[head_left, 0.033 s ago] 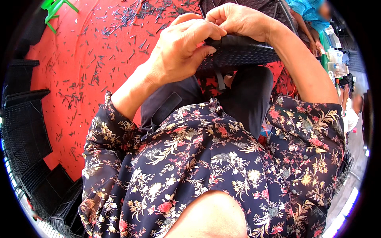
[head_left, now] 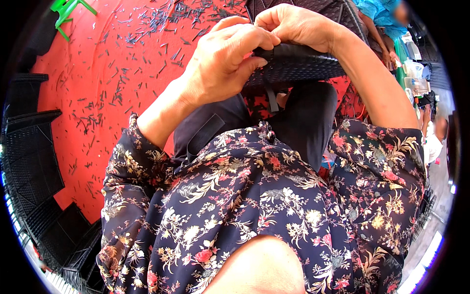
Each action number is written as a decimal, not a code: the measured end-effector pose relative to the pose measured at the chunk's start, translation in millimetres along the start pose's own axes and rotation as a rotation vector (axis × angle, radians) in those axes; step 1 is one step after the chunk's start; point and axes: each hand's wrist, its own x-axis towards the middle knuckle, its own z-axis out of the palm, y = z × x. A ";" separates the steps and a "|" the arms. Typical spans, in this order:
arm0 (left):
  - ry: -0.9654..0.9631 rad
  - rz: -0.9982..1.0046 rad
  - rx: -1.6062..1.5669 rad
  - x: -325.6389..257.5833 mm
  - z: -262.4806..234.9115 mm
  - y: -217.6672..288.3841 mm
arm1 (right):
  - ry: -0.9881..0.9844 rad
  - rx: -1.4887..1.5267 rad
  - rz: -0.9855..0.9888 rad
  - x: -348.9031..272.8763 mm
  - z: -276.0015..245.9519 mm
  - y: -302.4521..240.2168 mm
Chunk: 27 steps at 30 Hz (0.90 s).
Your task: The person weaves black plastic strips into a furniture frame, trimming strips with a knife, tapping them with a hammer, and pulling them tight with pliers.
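In front of my lap is a black woven piece (head_left: 301, 66), like a woven plastic basket or furniture part, with a rounded edge facing me. At its top edge my left hand (head_left: 220, 61) is closed, thumb and fingers pinching a thin black strip. My right hand (head_left: 301, 27) comes over from the other side, its thumb and forefinger pressed together against the left fingertips. Most of what both pinch is hidden by the fingers. Below the edge a flat black strip end (head_left: 271, 98) hangs down between my knees.
Cut black scraps (head_left: 166, 19) litter the red floor covering (head_left: 63, 147). Black woven pieces (head_left: 34, 157) stand along the left. A green plastic stool (head_left: 68, 14) is at the far left. Beyond my right arm, a person in blue (head_left: 379, 17) sits near a table of containers (head_left: 416, 85).
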 end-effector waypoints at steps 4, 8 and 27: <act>-0.003 0.045 0.052 -0.3 -1.3 2.7 | 0.011 -0.017 0.006 -2.5 4.5 -0.2; 0.004 0.060 0.053 -1.3 -1.8 3.7 | 0.013 -0.036 -0.013 -2.9 7.4 0.3; 0.030 0.064 0.039 0.1 -1.2 4.5 | -0.052 -0.121 0.086 -4.0 6.9 -8.5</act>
